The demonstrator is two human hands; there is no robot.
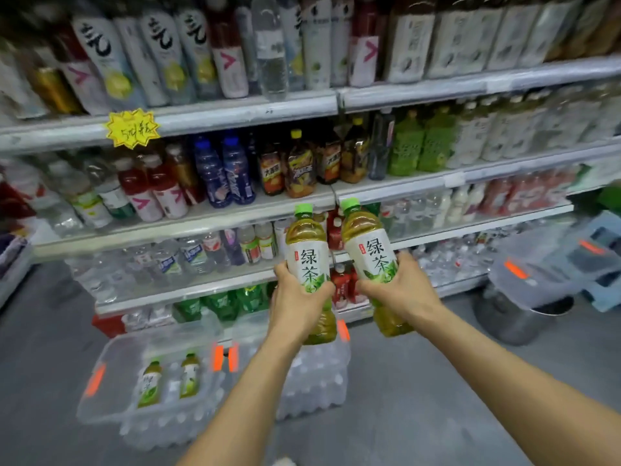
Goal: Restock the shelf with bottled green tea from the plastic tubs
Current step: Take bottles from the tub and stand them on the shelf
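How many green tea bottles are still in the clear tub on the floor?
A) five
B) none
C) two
C: two green tea bottles stand upright in the clear tub, while the left hand and right hand each hold another bottle.

grey floor [420, 381] under clear tubs [111, 375]; bottle-packed shelves [235, 111]
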